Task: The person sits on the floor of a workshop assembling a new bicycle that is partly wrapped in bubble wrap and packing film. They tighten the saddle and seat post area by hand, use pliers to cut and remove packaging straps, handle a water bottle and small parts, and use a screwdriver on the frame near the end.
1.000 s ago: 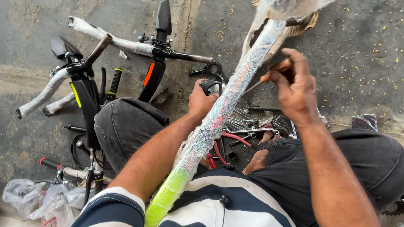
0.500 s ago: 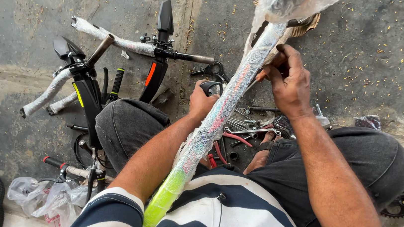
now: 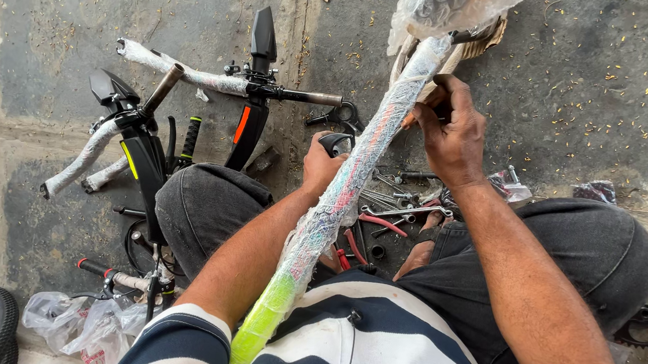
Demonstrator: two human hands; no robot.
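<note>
- At the left, a wrapped handlebar [image 3: 190, 77] and a black bicycle frame [image 3: 145, 163] lie on the pavement.
- The left hand [image 3: 323, 160] curls its fingers around the plastic-wrapped tube [image 3: 338, 196], which slants from near centre to far right.
- Loose wrenches [image 3: 398, 206] lie behind the tube.
- The right hand [image 3: 451, 131] pinches the tube's wrapping, fingertips pressed together.

Both forearms extended forward over knees. Left hand [image 3: 324, 162] curled shut, knuckles up. Right hand [image 3: 451, 131] raised higher, fingers [image 3: 432, 109] pinched together, wrist bent.
</note>
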